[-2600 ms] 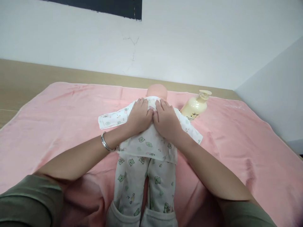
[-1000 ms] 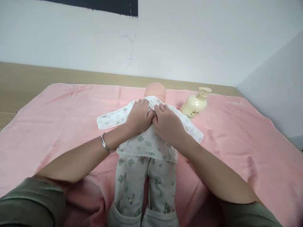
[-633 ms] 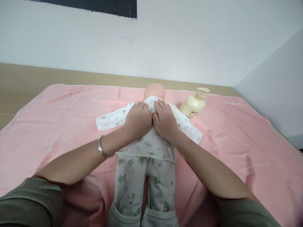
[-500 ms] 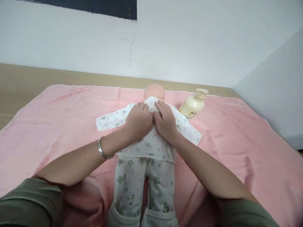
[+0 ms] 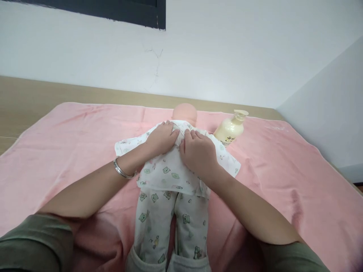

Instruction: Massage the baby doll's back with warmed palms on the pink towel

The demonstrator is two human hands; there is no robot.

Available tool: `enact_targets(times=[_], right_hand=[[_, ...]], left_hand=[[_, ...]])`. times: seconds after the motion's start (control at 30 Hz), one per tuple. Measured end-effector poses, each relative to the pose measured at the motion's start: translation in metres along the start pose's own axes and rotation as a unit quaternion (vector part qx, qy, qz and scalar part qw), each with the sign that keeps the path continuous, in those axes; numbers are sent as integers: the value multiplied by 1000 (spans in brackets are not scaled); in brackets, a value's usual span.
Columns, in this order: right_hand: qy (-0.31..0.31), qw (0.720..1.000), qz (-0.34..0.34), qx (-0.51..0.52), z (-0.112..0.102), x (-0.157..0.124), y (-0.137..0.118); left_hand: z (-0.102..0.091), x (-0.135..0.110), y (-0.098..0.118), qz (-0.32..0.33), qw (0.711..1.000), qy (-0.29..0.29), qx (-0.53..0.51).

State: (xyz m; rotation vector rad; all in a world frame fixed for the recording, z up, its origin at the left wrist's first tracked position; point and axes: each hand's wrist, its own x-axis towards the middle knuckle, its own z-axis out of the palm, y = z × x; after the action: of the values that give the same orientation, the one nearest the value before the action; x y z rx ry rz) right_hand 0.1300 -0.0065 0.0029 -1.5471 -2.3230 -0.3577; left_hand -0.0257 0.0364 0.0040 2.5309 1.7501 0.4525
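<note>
One pale wall (image 5: 227, 56) closes off the far side, above a wooden worktop (image 5: 31, 92). Over most of that wood lies a pink blanket (image 5: 87, 132), probably laid as a soft, clean base. On it, in the middle, a doll (image 5: 184, 113) lies flat, head toward the wall and legs toward the person, which seems to bring its trunk within easy reach of both arms; whether it is face up or face down cannot be told. It wears printed white trousers (image 5: 154, 226) and a matching shirt (image 5: 170, 175), its sleeves spread out to either side, perhaps so they keep clear of the trunk. A cream pump bottle (image 5: 230, 130) is on the blanket just beside the right sleeve, near enough to be handy.

Both hands rest on the upper part of the shirt, just below the neck. The right hand (image 5: 199, 152) has its fingers bent, the left hand (image 5: 162, 139) lies flatter; I cannot tell whether either pinches the cloth. Facing each other, they likely steady the shirt evenly. A silver bangle (image 5: 120, 172) circles the left wrist.
</note>
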Motion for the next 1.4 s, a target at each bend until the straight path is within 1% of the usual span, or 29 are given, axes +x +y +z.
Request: enact_targets(times=[0.07,0.13,0.2,0.27,0.3,0.37,0.43,0.47,0.53,0.6,0.7,0.73,0.77,0.83,0.9,0.97,1.0,1.03,1.1,1.17,1.2,1.27,1.33,1.4], right_hand=[[-7,1000,2,1,0,2,2],[-14,1000,7,23,4,8,10],[-22,999,7,37,9,15,19],[-34,999,-4,26,11,19,23],[-39,999,-9,12,10,19,22],[-48,999,-13,-15,6,16,16],[-56,998,-2,-31,0,9,7],[-56,998,5,-35,-3,6,2],[-46,998,14,-31,-6,0,-5],[-36,999,19,-14,-7,-1,-8],[-36,999,21,33,0,6,0],[-36,998,23,55,4,9,5],[-38,996,25,79,8,13,10],[-49,991,30,123,17,19,19],[-63,986,34,150,23,23,26],[-67,985,33,156,26,24,28],[-67,985,31,154,25,23,28],[-66,986,29,150,24,22,27],[-65,989,23,133,19,19,22],[-60,992,21,108,10,14,15],[-58,993,19,96,4,11,11],[-64,993,-2,96,-10,6,4],[-64,988,-38,136,-21,2,1],[-18,984,-49,172,-25,2,1]], left_hand=[[3,-4,3,14,999,18,44],[1,-12,11,57,993,23,101],[-4,-22,21,90,987,5,134],[-10,-27,27,100,987,-13,128],[-12,-28,29,90,990,-17,111],[-13,-25,27,47,997,-18,58],[-11,-19,22,-5,1000,-6,-3],[-9,-15,18,-19,999,3,-29],[-6,-8,12,-24,997,16,-66],[-5,-1,7,-35,995,9,-93],[-5,4,3,-63,990,-22,-122],[-4,3,3,-65,990,-20,-125],[-2,2,4,-61,991,-9,-121],[2,-3,8,-41,993,31,-105],[7,-10,14,4,995,71,-66],[10,-16,20,47,995,88,-25],[10,-18,21,56,994,91,-16],[9,-18,22,52,995,89,-18],[8,-15,19,12,996,71,-51],[10,-8,13,-21,995,52,-81],[13,-5,10,-26,994,49,-89],[19,1,4,-25,992,62,-105],[26,3,1,-23,988,86,-126],[31,1,0,-27,983,106,-147]])
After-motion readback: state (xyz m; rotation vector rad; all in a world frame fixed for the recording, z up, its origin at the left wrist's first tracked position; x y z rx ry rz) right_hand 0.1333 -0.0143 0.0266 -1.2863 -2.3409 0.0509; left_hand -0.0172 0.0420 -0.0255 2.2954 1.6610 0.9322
